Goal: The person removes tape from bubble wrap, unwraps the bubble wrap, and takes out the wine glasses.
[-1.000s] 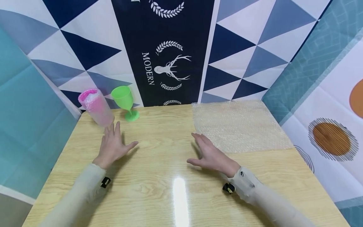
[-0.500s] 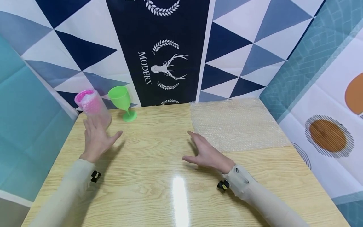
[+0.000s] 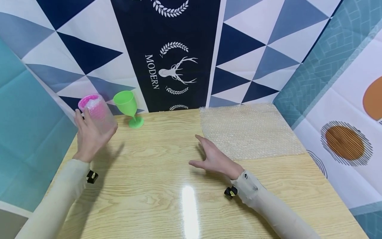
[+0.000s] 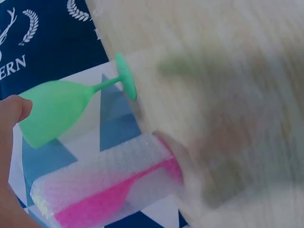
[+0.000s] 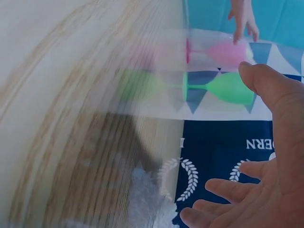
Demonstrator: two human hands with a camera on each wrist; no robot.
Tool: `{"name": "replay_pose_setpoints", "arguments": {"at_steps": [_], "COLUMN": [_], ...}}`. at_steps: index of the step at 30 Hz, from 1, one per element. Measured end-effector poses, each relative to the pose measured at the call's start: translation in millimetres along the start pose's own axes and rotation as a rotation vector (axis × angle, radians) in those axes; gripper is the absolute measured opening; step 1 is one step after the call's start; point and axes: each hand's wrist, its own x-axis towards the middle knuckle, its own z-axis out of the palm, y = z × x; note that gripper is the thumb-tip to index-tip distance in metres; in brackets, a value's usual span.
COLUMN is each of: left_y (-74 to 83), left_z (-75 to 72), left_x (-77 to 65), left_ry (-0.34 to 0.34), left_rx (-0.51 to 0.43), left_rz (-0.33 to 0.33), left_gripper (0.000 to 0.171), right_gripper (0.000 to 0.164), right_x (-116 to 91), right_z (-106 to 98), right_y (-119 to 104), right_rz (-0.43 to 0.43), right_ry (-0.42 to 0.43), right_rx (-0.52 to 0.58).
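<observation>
The person's left hand [image 3: 89,136] is hovering at the pink goblet [image 3: 102,114], its thumb splaying away from the fingers. The goblet is standing upright on the table [image 3: 155,176], showing just beyond the left palm, between thumb and fingers in the head view; whether any fingertip is touching it, one cannot tell. A layer of bubble wrap [image 4: 118,161] is already enclosing this goblet, so its wrapping is looking done.

The green goblet [image 3: 126,103] is standing bare and upright to the right of the left thumb, just beside the wrapped one, and nothing is holding it. The right hand [image 3: 216,157] is holding nothing, its thumb and fingers spreading wide above the table. Just past its fingertips and to their right, a bubble wrap sheet [image 3: 249,131] is lying flat, covering nothing but tabletop. By this showing, the work is standing about halfway: one goblet is wearing its wrap, while the other and the loose sheet are apparently remaining to be handled.
</observation>
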Motion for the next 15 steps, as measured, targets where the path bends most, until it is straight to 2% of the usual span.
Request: {"name": "replay_pose_setpoints", "arguments": {"at_steps": [5, 11, 15], "left_y": [-0.7, -4.6, -8.0], "left_z": [-8.4, -14.3, -15.7], "left_x": [12.3, 25.2, 32.0], "left_ry": [0.016, 0.001, 0.012], "left_rx": [-0.033, -0.145, -0.208], "left_rz": [-0.015, -0.109, -0.146], "left_gripper": [0.127, 0.118, 0.114], "right_gripper": [0.110, 0.108, 0.103], "right_x": [0.2, 3.3, 6.8], "right_z": [1.7, 10.1, 13.2], "right_y": [-0.6, 0.2, -1.5], "right_rz": [0.005, 0.047, 0.048], "right_ry": [-0.015, -0.051, -0.045], "right_rx": [0.046, 0.120, 0.152]}}
